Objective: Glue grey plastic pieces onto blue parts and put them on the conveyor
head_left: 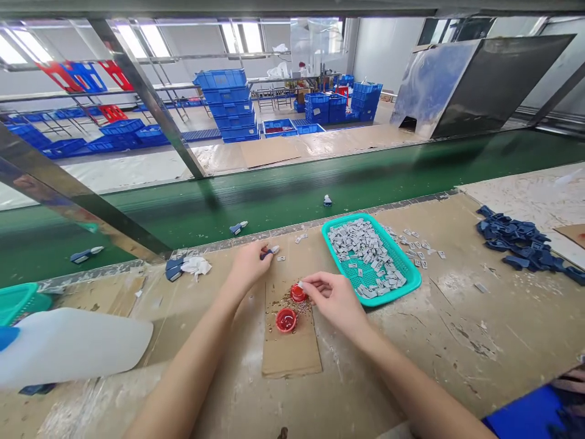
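My left hand (249,265) is closed on a dark blue plastic part (265,252) with a pale tip that points right. Just right of it lies a small grey clip (281,258). My right hand (337,301) pinches a small pale grey piece (300,285) over the farther red cap (298,295), its lower end at the rim; contact cannot be made out. A nearer red cap (286,319) holds shiny red liquid. Both caps stand on a spattered cardboard strip (292,360). Beside my right hand is a turquoise basket (415,281) with many grey pieces.
Beyond the bench runs a green conveyor belt (283,189) carrying several blue-and-white parts (238,227). Dark blue parts (512,238) are heaped at right, with loose grey pieces nearer the basket. A white plastic bottle (91,341) lies at left, near crumpled tissue (196,266) and a metal post (150,91).
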Demonstrator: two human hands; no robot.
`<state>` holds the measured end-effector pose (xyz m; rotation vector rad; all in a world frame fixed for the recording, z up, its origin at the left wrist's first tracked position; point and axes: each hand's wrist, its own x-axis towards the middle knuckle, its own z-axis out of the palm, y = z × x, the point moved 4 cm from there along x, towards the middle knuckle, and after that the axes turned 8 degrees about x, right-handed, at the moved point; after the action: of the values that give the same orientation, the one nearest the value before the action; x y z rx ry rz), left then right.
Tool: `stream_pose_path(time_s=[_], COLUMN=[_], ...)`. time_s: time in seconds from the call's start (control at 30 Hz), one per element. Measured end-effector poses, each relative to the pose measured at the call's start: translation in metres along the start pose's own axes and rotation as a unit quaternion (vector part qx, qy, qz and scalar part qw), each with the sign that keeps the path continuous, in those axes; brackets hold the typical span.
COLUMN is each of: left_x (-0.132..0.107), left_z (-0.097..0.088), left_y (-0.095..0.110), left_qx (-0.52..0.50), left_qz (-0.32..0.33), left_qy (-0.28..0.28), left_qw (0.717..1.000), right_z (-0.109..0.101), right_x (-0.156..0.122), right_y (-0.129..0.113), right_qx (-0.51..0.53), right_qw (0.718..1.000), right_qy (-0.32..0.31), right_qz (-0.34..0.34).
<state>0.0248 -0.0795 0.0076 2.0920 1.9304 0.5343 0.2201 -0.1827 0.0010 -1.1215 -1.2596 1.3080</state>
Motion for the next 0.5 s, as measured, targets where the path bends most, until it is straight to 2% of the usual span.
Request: stream_pose_path(time_s=[0.1,0.2,0.3,0.33,0.4,0.43,0.5], left_x=[-0.014,-0.035,-0.06,-0.069,-0.086,-0.093,-0.105], left_z=[-0.003,-0.008,-0.012,-0.013,-0.012,-0.011,-0.009], left_y=[-0.003,-0.009,-0.006,-0.004,0.001,0.004,0.01], left_qx=[-0.018,-0.045,-0.166,-0.238,-0.382,-0.434,-0.482], left_qz=[0.022,0.015,-0.006,-0.023,-0.07,-0.095,-0.132], left_qy=[-0.005,0.014,0.023,0.025,0.027,0.029,0.04], left_qw=[1.0,0.999,0.986,0.971,0.921,0.896,0.865], right_z=[0.003,0.002,0.001,0.001,0.002,0.002,0.001], right_x=[0.0,0.001,0.001,0.001,0.001,0.001,0.0], right_y=[0.008,0.012,0.013,0.013,0.013,0.012,0.009], right_qx=[-0.006,-0.008,-0.003,0.002,0.016,0.026,0.056], right_qw=[1.0,1.0,1.0,1.0,0.999,0.999,0.997], right_qy=[0.005,0.006,0.009,0.012,0.014,0.014,0.008], right_qz=[0.004,0.011,0.018,0.023,0.035,0.042,0.056])
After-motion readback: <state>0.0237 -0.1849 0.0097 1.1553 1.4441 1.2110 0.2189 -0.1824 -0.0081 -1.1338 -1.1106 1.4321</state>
